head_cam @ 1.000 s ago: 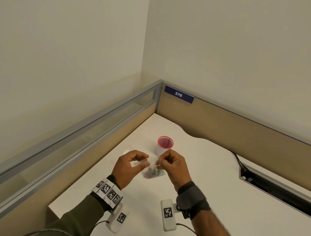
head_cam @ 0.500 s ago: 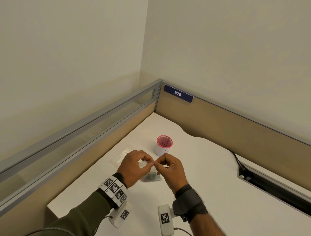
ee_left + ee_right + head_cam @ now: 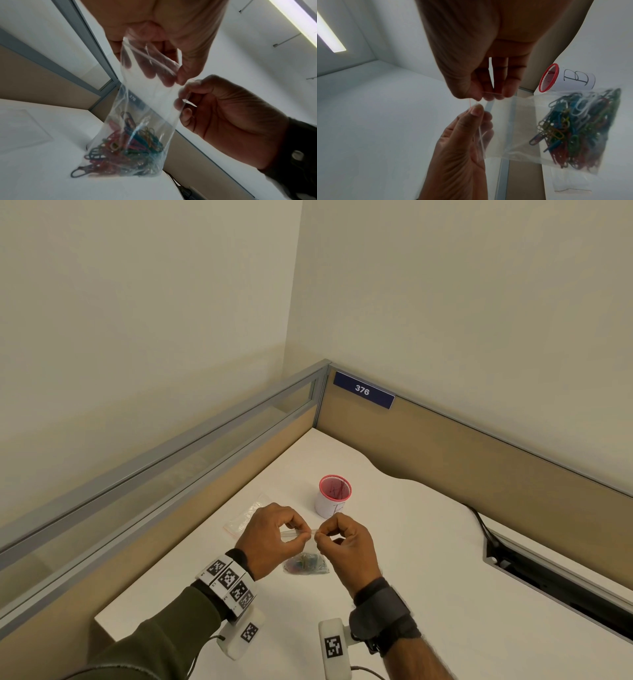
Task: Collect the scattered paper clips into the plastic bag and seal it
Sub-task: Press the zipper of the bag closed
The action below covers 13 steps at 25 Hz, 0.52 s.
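Observation:
A small clear zip bag (image 3: 297,534) hangs between my two hands above the white desk (image 3: 428,594). Several coloured paper clips (image 3: 305,565) sit heaped in its bottom, which touches or nearly touches the desk. My left hand (image 3: 304,537) pinches the bag's top strip between thumb and fingers. My right hand (image 3: 318,537) pinches the same strip right beside it. In the left wrist view the bag (image 3: 150,108) hangs from my left hand (image 3: 177,79), with the clips (image 3: 126,152) low down. In the right wrist view my right hand (image 3: 488,95) pinches the bag (image 3: 513,121) just above the left thumb.
A red mesh cup (image 3: 335,496) wrapped in white paper marked "B" stands just beyond my hands. A second flat plastic bag (image 3: 245,517) lies to the left near the partition. A cable slot (image 3: 548,573) with a black cable cuts into the desk at right.
My hands have drawn together along the bag's top strip, from about a bag's width apart to almost touching. Both hands also shifted slightly to the left.

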Motion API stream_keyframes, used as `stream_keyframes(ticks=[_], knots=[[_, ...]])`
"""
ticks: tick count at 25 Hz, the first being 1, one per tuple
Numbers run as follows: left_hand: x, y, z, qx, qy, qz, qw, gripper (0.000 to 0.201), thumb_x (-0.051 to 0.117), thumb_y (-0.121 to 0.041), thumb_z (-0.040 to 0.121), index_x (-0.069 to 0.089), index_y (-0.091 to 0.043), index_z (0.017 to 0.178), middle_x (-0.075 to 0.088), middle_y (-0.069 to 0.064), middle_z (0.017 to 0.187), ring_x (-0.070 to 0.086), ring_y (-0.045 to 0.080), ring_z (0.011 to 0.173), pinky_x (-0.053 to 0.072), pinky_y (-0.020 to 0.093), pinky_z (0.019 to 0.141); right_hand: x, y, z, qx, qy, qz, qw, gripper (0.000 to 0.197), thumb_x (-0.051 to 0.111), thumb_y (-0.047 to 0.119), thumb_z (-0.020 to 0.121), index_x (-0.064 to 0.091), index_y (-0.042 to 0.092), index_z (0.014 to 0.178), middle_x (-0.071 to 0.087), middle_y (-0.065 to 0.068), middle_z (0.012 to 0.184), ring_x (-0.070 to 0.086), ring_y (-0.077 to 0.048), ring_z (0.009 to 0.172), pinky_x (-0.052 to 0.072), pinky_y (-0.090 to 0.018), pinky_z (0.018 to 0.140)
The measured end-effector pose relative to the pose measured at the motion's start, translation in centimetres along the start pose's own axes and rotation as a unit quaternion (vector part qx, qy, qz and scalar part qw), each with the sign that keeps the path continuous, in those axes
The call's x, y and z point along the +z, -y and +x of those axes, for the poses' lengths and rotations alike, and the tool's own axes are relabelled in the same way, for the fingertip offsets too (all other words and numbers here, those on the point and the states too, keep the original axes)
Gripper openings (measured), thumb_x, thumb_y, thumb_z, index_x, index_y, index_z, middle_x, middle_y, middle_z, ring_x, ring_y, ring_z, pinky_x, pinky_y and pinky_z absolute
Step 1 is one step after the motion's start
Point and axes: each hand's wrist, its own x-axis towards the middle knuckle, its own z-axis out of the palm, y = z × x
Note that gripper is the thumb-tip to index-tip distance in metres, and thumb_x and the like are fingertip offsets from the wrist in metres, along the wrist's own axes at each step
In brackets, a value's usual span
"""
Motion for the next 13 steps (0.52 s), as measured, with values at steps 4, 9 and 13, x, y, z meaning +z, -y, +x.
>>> stream_keyframes(ticks=[4, 9, 13], knots=[[-0.6, 0.6, -0.1, -0.005, -0.01, -0.002, 1.0, 0.011, 0.065, -0.047, 0.077, 0.063, -0.037, 0.082, 0.067, -0.015, 0.085, 0.061, 0.01, 0.089, 0.053, 0.033, 0.08, 0.1, 0.2, -0.1, 0.001, -0.01, 0.01, 1.0, 0.006, 0.067, 0.011, 0.079, 0.064, 0.007, 0.077, 0.065, -0.006, 0.08, 0.06, -0.011, 0.072, 0.054, -0.02, 0.064], [-1.6, 1.0, -0.3, -0.012, -0.01, -0.001, 1.0, 0.019, 0.058, -0.055, 0.071, 0.063, -0.038, 0.078, 0.065, -0.017, 0.081, 0.06, 0.008, 0.087, 0.051, 0.03, 0.078, -0.3, -0.1, 0.0, 0.003, -0.015, 0.02, 1.0, 0.007, 0.067, 0.009, 0.079, 0.063, 0.007, 0.074, 0.064, -0.007, 0.078, 0.058, -0.013, 0.071, 0.056, -0.025, 0.065], [-2.6, 1.2, -0.4, -0.014, -0.006, -0.014, 1.0, 0.008, 0.064, -0.045, 0.073, 0.064, -0.038, 0.075, 0.066, -0.02, 0.078, 0.06, 0.003, 0.082, 0.046, 0.019, 0.074, -0.7, -0.6, 0.2, 0.006, -0.017, 0.03, 0.999, 0.008, 0.067, 0.01, 0.078, 0.063, 0.01, 0.072, 0.064, -0.005, 0.076, 0.062, -0.026, 0.077, 0.06, -0.038, 0.068]])
